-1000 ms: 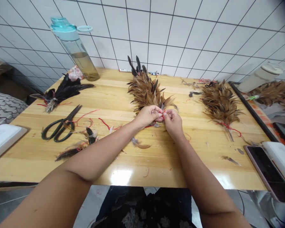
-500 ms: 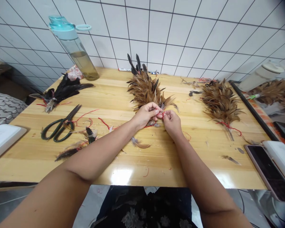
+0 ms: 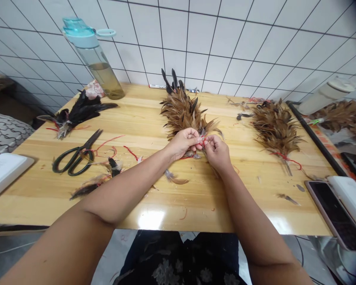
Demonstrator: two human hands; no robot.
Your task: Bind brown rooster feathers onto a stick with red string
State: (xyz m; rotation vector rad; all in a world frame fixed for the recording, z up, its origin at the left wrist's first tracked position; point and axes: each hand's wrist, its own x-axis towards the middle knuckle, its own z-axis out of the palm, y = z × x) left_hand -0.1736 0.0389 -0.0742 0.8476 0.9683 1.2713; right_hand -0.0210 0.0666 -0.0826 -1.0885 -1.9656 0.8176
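Note:
Both my hands sit at the middle of a wooden table (image 3: 178, 198), holding the base of a bunch of brown and black rooster feathers (image 3: 182, 113). My left hand (image 3: 184, 143) pinches the bound quill ends between thumb and fingers. My right hand (image 3: 217, 153) pinches a red thread (image 3: 204, 141) close to the bunch, its fingertips almost meeting my left hand. A loose brown feather (image 3: 173, 178) lies on the wood just below my left wrist.
Black-handled scissors (image 3: 77, 156) lie left among red thread scraps, beside a black feather bundle (image 3: 80, 113). A tied brown feather bundle (image 3: 275, 128) lies right. A water bottle (image 3: 99, 59) stands at the tiled wall (image 3: 225, 39). A phone (image 3: 335, 213) lies at the right edge.
My hands stay on the feather bunch, with small shifts of the fingers at the red thread. The bunch sits slightly further right and the view has tilted a little.

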